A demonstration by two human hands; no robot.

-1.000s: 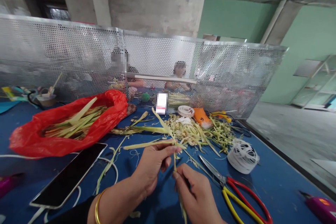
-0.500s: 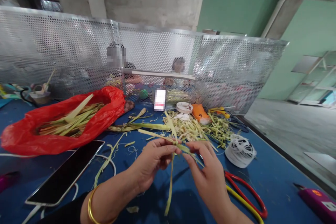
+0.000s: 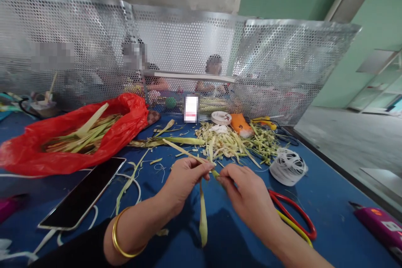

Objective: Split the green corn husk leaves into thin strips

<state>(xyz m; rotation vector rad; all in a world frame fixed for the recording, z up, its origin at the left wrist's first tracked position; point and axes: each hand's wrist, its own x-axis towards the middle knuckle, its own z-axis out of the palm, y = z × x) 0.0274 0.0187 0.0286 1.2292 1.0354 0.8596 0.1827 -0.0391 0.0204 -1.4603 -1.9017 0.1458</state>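
Between my hands, over the middle of the blue table, is a small bundle of pale green leaf strips (image 3: 203,217). My left hand (image 3: 188,180), with a gold bangle at its wrist, pinches the strips between thumb and fingers. One strip hangs down below it, and others stick out up and to the left. My right hand (image 3: 243,184) pinches the short green end on the right side, its fingertips close to those of the left. The inner fingers of both hands are partly hidden. Just beyond lies a heap of pale leaf scraps (image 3: 224,142).
A red plastic bag (image 3: 28,159) of leaf strips and a black-screened phone (image 3: 84,192) with cables lie left. To the right are a roll of white string (image 3: 288,167), red-and-yellow scissor handles (image 3: 309,222) and a purple tool (image 3: 378,224). Beyond a perforated metal screen (image 3: 188,37), people sit.
The view has tilted down slightly. My right hand has closed more tightly around the strip end and turned inward; the hanging strip has twisted to show a broader face.
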